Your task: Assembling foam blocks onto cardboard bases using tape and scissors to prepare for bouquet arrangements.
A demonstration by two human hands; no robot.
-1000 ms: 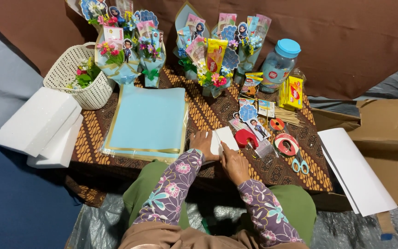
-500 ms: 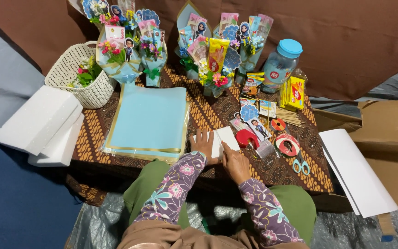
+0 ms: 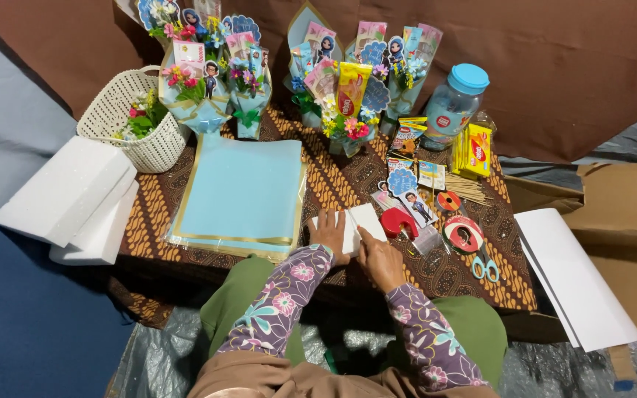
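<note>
My left hand (image 3: 329, 234) presses flat on the white foam block (image 3: 359, 225) at the table's (image 3: 436, 273) front edge, my right hand (image 3: 380, 259) gripping its near side, the red tape dispenser (image 3: 398, 221) just beside it.

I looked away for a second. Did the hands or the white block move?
Hardly at all. The left hand still presses on the white block and the right hand stays at its near edge. The blue sheets, basket and bouquets stayed put.
</note>
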